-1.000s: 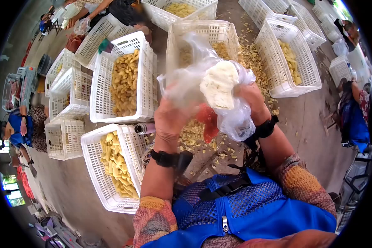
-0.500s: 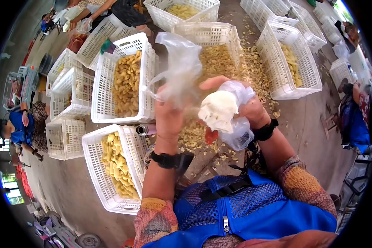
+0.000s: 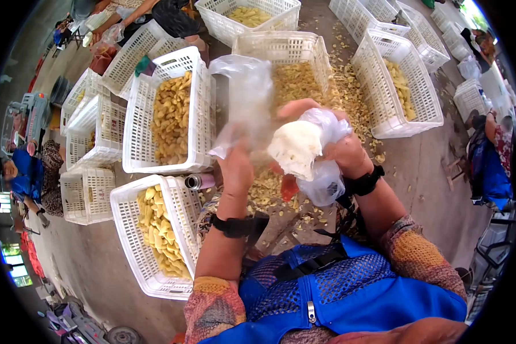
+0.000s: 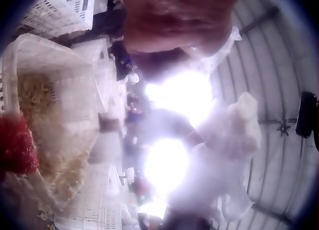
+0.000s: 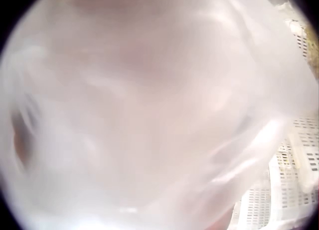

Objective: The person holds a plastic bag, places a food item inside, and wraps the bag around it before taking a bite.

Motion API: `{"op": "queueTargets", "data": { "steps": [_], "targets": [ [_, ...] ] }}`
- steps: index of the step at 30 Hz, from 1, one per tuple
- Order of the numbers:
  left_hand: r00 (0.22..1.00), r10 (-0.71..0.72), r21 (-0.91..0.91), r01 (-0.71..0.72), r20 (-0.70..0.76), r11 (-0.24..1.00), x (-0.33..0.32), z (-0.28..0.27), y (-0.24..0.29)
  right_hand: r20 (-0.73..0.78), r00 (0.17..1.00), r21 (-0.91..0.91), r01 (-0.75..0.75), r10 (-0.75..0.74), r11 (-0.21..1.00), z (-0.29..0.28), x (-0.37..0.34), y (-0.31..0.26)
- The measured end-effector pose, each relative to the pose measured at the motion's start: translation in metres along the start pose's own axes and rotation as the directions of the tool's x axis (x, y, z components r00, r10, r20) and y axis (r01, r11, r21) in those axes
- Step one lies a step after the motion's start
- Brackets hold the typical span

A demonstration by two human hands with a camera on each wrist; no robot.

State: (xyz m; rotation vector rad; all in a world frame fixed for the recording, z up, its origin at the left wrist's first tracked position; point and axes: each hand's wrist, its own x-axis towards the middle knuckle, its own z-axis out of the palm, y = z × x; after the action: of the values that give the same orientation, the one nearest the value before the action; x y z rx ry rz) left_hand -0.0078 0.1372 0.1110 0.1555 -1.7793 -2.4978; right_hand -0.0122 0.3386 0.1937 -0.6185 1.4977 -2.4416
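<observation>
In the head view my right hand holds a torn white steamed bun, partly wrapped in a thin clear plastic bag. The torn side of the bun faces my body. To its left, my left hand grips another clear plastic bag, which stands up blurred above the fingers. My left hand fills the top of the left wrist view, with hazy plastic below it. Cloudy plastic covers most of the right wrist view and hides the right fingers.
Ahead stands a crate of brown pieces, with scraps scattered on the floor beside it. Crates of ginger and peeled yellow pieces stand left, another crate right. A flask is near my left forearm. Other people sit around.
The left hand's bag has moved left, away from the bun, and now stands spread out above that hand. The right hand has brought the bun slightly left and turned it.
</observation>
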Motion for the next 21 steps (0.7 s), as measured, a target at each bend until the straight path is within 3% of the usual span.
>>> {"op": "queueTargets", "data": {
  "steps": [5, 7, 8, 10, 11, 12, 15, 16, 17, 19, 20, 21],
  "targets": [
    [0.953, 0.251, 0.269, -0.289, 0.167, 0.919, -0.005, 0.019, 0.017, 0.238, 0.947, -0.227, 0.27, -0.215, 0.936, -0.008, 0.008, -0.007],
    [0.915, 0.307, 0.375, -0.39, 0.263, 0.841, -0.006, 0.026, 0.023, 0.263, 0.933, -0.364, 0.332, -0.246, 0.87, -0.007, 0.011, -0.002],
    [0.928, 0.287, 0.258, -0.345, 0.236, 0.902, -0.005, 0.027, 0.016, 0.266, 0.929, -0.436, 0.355, -0.259, 0.827, -0.006, 0.012, 0.001],
    [0.984, -0.016, 0.024, 0.012, 0.18, 1.0, -0.008, 0.023, 0.008, 0.245, 0.961, -0.529, 0.245, -0.13, 0.813, -0.006, 0.009, 0.0],
    [0.969, -0.175, -0.097, 0.193, 0.173, 0.976, -0.009, 0.021, 0.006, 0.234, 0.97, -0.568, 0.188, -0.062, 0.801, -0.004, 0.008, 0.0],
    [0.966, -0.13, -0.122, 0.16, 0.222, 0.98, -0.008, 0.02, 0.006, 0.24, 0.966, -0.585, 0.22, -0.092, 0.781, -0.005, 0.007, 0.003],
    [0.934, -0.105, -0.526, 0.283, 0.342, 0.802, -0.014, 0.026, 0.017, 0.227, 0.973, -0.519, 0.159, -0.044, 0.84, -0.01, 0.004, -0.001],
    [0.945, -0.037, -0.193, 0.105, 0.326, 0.976, -0.013, 0.023, 0.016, 0.224, 0.973, -0.504, 0.161, -0.052, 0.849, -0.01, 0.004, -0.003],
    [0.942, 0.031, 0.172, -0.093, 0.334, 0.981, -0.011, 0.016, 0.014, 0.219, 0.974, -0.488, 0.162, -0.059, 0.858, -0.01, 0.003, -0.006],
    [0.95, 0.018, 0.095, -0.05, 0.312, 0.994, -0.009, 0.011, 0.016, 0.251, 0.966, -0.481, 0.182, -0.064, 0.858, -0.009, 0.002, -0.009],
    [0.954, -0.07, -0.349, 0.174, 0.292, 0.921, -0.005, 0.012, 0.02, 0.289, 0.955, -0.489, 0.202, -0.061, 0.849, -0.01, 0.003, -0.01],
    [0.938, -0.157, -0.713, 0.337, 0.309, 0.615, -0.003, 0.013, 0.024, 0.325, 0.944, -0.494, 0.22, -0.056, 0.841, -0.009, 0.003, -0.009]
  ]
}}
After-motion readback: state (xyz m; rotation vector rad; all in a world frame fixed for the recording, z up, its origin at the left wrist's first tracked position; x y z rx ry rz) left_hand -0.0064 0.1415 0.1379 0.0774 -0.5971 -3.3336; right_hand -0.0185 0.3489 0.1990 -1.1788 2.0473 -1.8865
